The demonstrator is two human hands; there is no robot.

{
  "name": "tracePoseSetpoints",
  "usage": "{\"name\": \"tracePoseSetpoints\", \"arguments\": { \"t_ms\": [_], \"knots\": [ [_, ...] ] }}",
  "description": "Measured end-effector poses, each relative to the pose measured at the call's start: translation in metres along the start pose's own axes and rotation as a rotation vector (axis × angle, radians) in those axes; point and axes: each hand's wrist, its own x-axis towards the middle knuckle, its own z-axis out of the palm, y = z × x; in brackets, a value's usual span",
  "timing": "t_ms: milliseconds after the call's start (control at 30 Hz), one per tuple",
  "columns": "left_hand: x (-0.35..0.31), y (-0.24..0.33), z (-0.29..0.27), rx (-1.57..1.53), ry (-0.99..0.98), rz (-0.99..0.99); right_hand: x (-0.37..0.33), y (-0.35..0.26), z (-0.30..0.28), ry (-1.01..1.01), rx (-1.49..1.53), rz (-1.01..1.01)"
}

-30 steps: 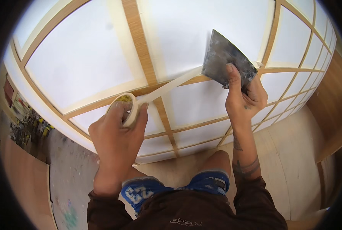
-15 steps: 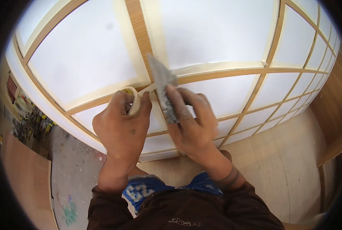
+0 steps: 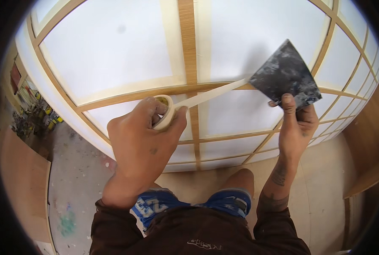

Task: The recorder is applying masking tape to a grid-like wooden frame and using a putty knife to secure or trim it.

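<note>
OK, panel (image 3: 249, 38) up front, middle slat (image 3: 188, 42) as reference. Left hand (image 3: 140, 138) left of slat, curled; right hand (image 3: 296, 131) right of slat, pinching scraper (image 3: 285, 74) by lower edge. Left's gripped tape roll (image 3: 170, 117) just left of slat; tape strip (image 3: 215, 92) bridges wide gap between hands.

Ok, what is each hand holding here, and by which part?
The left hand holds a tape roll by the wall of its ring; the right hand holds a dark flat scraper by its lower edge.
</note>
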Motion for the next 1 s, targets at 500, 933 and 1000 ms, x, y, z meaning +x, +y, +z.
{"name": "tracePoseSetpoints", "arguments": {
  "t_ms": [500, 933, 1000],
  "knots": [
    [0.019, 0.003, 0.013, 0.334, 0.030, 0.017, 0.002, -0.001, 0.008, -0.184, -0.063, 0.020],
    [0.023, 0.007, 0.021, 0.481, 0.008, 0.015, 0.016, 0.023, 0.045, -0.320, -0.019, -0.015],
    [0.023, 0.008, 0.023, 0.527, -0.014, -0.014, 0.019, 0.025, 0.044, -0.329, -0.034, -0.017]
  ]
}}
